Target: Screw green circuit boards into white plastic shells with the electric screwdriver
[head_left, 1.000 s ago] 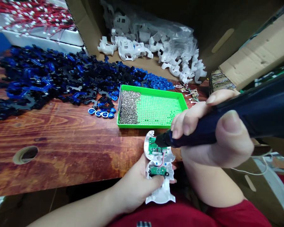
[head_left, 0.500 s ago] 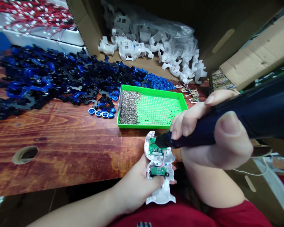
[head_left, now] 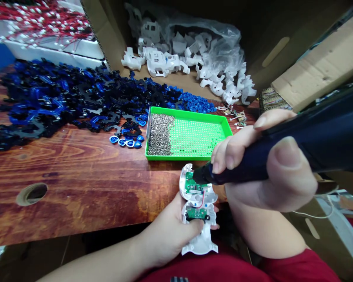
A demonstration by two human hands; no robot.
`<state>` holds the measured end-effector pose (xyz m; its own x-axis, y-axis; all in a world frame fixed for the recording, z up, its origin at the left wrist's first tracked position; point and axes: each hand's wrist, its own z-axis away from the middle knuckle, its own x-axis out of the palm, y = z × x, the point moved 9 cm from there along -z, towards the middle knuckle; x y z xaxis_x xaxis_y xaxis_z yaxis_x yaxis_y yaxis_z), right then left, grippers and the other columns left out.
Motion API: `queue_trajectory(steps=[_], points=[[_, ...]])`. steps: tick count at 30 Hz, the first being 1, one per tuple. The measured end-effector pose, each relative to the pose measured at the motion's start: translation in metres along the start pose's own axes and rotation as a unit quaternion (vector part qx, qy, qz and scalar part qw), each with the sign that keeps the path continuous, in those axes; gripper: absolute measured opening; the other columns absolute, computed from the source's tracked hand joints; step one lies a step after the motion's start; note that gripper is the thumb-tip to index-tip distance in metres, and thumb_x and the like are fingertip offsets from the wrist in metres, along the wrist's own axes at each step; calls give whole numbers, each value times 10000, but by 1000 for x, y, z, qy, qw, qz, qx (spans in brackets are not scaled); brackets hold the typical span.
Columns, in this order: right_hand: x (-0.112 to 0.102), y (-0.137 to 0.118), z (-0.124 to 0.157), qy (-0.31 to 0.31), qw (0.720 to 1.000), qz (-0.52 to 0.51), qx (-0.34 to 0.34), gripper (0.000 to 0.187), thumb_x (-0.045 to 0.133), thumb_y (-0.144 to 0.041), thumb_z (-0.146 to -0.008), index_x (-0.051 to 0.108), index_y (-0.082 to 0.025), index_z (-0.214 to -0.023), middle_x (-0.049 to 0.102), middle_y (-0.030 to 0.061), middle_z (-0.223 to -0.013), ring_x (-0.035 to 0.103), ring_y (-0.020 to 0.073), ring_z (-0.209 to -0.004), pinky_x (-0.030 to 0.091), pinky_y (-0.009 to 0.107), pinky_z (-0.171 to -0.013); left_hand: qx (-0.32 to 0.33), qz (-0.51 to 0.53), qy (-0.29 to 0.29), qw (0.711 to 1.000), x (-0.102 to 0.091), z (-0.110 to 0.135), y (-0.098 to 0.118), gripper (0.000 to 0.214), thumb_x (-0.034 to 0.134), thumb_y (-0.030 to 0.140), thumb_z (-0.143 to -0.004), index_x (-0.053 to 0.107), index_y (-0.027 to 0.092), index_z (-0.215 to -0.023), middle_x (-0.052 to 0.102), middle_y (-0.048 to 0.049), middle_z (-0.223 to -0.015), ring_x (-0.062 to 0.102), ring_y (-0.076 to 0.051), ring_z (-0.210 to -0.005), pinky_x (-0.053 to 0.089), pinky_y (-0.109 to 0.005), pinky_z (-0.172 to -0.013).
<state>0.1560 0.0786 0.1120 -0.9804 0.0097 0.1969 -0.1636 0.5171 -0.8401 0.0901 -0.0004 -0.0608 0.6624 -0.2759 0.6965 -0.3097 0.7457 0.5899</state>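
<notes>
Lying open-side up in the left hand (head_left: pixel 172 229), the white shell (head_left: pixel 204 237) has its long axis running away from the person: its rounded end points toward the green tray (head_left: pixel 198 133), its flared end toward the red shirt (head_left: pixel 229 264). It sits over the near edge of the wooden table (head_left: pixel 100 188). The left thumb lies across the shell's inner face, with the fingers closed around its underside. An upper circuit board (head_left: pixel 191 187) and a lower circuit board (head_left: pixel 196 213) are joined by a red wire (head_left: pixel 203 199).

The right hand (head_left: pixel 282 192) has its fingers wrapped around a dark screwdriver (head_left: pixel 326 137), whose long axis slopes from upper right to lower left. Its nose points at the upper board; contact of the tip cannot be made out.

A pale patch on the screwdriver is cut off by the right edge and cannot be read; marks on the blue buttons (head_left: pixel 130 143) are too small to decipher. Screws (head_left: pixel 160 135) fill the tray's left part.

Compared with half a second earlier, both grips and the shell's direction are unchanged; only the camera's view has shifted slightly.
</notes>
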Motion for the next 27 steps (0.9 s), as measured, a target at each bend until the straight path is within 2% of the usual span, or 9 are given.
queue_trajectory(steps=[3, 9, 12, 21, 27], points=[[-2, 3, 0, 5, 999, 16, 33, 267, 626, -390, -748, 415, -229, -784, 473, -86, -456, 490, 119, -347, 421, 291, -384, 7, 21, -4, 1000, 1, -1, 2, 562, 720, 182, -666, 442, 158, -1154, 636, -111, -1072, 648, -230, -877, 478, -400, -838], [0, 4, 2, 2, 1000, -11, -19, 259, 614, -390, -755, 419, -224, -796, 452, -98, -453, 459, 97, -318, 399, 255, -345, -5, 30, 3, 1000, 0, -1, 0, 552, 729, 171, -657, 459, 155, -1139, 634, -112, -1066, 646, -218, -858, 494, -379, -802], [1, 6, 3, -3, 1000, -11, -19, 246, 605, -390, -769, 431, -220, -806, 448, -96, -465, 465, 96, -332, 414, 251, -361, -4, 38, -15, 999, 1, -2, -1, 550, 731, 166, -659, 464, 162, -1141, 634, -105, -1057, 647, -228, -869, 494, -389, -808], [2, 4, 6, -18, 1000, 17, 7, 218, 593, -424, -785, 506, -233, -841, 452, -78, -485, 494, 104, -379, 468, 267, -420, -2, 43, -19, 999, 2, -1, 1, 526, 728, 159, -654, 479, 169, -1117, 637, -70, -998, 655, -213, -838, 504, -358, -775], [4, 3, 7, -26, 1000, 2, -10, 170, 592, -345, -777, 528, -210, -855, 469, -68, -492, 503, 114, -377, 455, 284, -407, 4, 20, -19, 1000, 3, 0, 4, 519, 734, 188, -648, 476, 174, -1098, 641, -62, -966, 660, -201, -792, 510, -326, -709]])
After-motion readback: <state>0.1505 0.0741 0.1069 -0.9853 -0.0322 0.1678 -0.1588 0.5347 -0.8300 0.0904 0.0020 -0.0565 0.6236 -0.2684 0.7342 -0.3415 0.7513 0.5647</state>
